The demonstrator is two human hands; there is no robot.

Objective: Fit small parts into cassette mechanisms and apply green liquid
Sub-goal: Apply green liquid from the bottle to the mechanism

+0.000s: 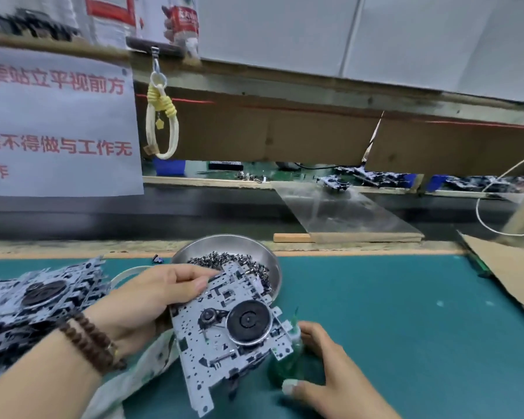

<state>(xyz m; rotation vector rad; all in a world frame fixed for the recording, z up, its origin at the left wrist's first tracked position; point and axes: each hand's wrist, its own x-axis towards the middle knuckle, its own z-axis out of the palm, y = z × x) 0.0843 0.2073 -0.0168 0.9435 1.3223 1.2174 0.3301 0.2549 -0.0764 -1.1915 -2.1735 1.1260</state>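
head: mechanism (227,334) in left hand (152,300)

Bare green mat (406,313) rightward; metal bowl (273,267) ahead, mechanism stack (37,297) left, cardboard (508,276) far right.

Head view looks forward and down, close over the bench (375,313), slightly blurred.

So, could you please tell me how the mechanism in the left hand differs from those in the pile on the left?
The held mechanism is single, gripped by the left hand and tilted above the mat; the pile of mechanisms lies stacked and untouched. The held one's black flywheel shows clearly; the pile is blurred. Both are grey perforated metal plates with dark wheels.
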